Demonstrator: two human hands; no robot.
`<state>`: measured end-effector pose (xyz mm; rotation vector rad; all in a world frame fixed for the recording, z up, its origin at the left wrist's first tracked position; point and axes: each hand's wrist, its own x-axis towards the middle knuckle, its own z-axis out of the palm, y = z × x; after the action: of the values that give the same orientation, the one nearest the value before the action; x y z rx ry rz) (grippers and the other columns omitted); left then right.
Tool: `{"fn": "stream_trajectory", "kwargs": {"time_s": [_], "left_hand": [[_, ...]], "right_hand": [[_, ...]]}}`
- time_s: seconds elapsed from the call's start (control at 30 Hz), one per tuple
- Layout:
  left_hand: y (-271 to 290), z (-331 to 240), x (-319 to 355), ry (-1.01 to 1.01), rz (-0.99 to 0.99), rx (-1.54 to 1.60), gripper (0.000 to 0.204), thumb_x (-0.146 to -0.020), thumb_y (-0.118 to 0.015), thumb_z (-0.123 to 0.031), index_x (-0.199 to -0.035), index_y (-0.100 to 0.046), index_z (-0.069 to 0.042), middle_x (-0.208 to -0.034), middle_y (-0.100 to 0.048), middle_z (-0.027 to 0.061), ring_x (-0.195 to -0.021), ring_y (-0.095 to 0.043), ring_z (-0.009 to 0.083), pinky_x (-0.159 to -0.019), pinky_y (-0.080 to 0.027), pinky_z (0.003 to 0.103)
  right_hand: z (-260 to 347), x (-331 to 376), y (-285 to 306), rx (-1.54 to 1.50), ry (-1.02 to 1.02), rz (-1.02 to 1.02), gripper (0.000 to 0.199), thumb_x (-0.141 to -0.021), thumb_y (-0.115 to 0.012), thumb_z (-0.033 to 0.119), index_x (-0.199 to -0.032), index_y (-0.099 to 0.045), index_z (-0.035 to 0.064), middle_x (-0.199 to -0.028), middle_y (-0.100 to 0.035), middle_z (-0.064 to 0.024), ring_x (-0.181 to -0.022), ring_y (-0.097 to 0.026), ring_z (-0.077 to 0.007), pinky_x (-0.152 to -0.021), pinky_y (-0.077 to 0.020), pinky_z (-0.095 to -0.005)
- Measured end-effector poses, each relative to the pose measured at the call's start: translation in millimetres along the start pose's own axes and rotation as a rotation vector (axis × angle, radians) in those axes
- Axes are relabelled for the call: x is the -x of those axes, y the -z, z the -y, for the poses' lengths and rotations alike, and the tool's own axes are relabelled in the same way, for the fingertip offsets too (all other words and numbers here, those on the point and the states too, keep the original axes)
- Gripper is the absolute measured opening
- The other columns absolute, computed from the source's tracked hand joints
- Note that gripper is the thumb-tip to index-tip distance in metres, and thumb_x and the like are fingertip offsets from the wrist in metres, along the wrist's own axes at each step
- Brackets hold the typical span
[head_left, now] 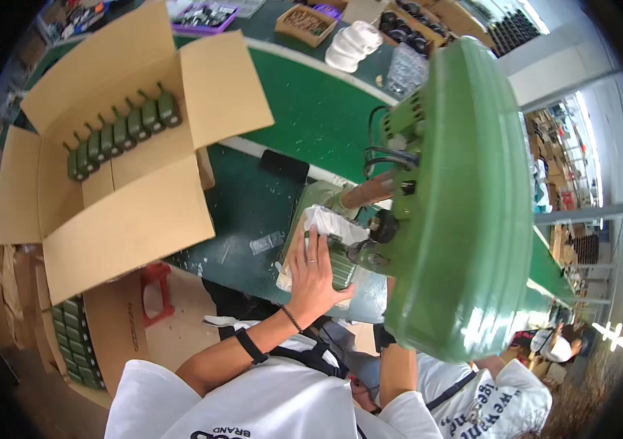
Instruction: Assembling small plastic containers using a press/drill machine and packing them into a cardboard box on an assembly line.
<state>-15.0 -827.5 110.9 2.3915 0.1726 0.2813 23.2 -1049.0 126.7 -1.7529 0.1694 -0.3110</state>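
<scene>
My left hand [313, 274] lies over a dark green ridged case [342, 269], fingers stretched along one side and thumb at the near side, holding it. The case rests on the base of a green bench drill press [465, 212], under its chuck [363, 252]. Crumpled white wrapping [332, 222] lies at the far end of the case, by my fingertips. My right forearm [398, 369] rises behind the drill's large green housing, which hides my right hand.
At left, an open cardboard box [128, 212] holds a row of green units [125, 132] with thin stalks. Below it, another carton holds several green cases [76, 344]. A red stool [156, 293] stands beneath the bench [234, 212]. A person in white [502, 399] sits close at right.
</scene>
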Motion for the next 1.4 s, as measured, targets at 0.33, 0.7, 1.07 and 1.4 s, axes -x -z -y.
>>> {"fn": "stream_trajectory", "kwargs": {"time_s": [0.33, 0.7, 1.07, 1.4], "left_hand": [[6.7, -18.7, 7.9, -0.015, -0.079, -0.093, 0.122, -0.068, -0.091, -0.044, -0.155, -0.027, 0.014, -0.163, -0.023, 0.0331, -0.152, -0.023, 0.0509, -0.121, -0.027, 0.059], [-3.0, -37.6, 15.7, 0.043, -0.023, 0.019, 0.108, -0.079, -0.085, -0.025, -0.156, -0.021, 0.016, -0.159, -0.028, 0.0364, -0.147, -0.031, 0.0509, -0.121, -0.029, 0.055], [92.3, -6.0, 7.6, 0.469, 0.730, 0.936, 0.064, -0.102, -0.058, -0.044, -0.146, -0.050, 0.002, -0.140, -0.061, 0.0182, -0.121, -0.065, 0.0352, -0.099, -0.055, 0.041], [123.7, 25.3, 57.1, 1.009, 0.612, 1.681, 0.061, -0.107, -0.046, -0.052, -0.149, -0.051, -0.008, -0.141, -0.060, 0.0141, -0.124, -0.064, 0.0310, -0.102, -0.057, 0.052]], "right_hand": [[134.9, -19.1, 3.1, 0.189, 0.544, -0.238, 0.044, -0.107, -0.052, 0.042, -0.112, -0.069, 0.0009, -0.102, -0.067, -0.0129, -0.092, -0.067, -0.0281, -0.085, -0.0518, -0.0405], [132.8, -118.8, -26.3, 0.061, 0.120, 0.079, 0.054, -0.113, -0.040, 0.046, -0.094, -0.067, 0.0028, -0.077, -0.060, -0.0021, -0.073, -0.060, -0.0139, -0.065, -0.0459, -0.0313], [18.6, -53.3, 29.0, -0.159, -0.197, -0.009, 0.059, -0.113, -0.036, 0.054, -0.099, -0.069, 0.0062, -0.078, -0.061, 0.0006, -0.063, -0.054, -0.0090, -0.055, -0.0424, -0.0275], [-35.9, 66.5, 38.9, -0.110, -0.576, 0.265, 0.049, -0.111, -0.048, 0.044, -0.087, -0.065, 0.0043, -0.069, -0.059, -0.0010, -0.058, -0.055, -0.0114, -0.052, -0.0422, -0.0276]]}}
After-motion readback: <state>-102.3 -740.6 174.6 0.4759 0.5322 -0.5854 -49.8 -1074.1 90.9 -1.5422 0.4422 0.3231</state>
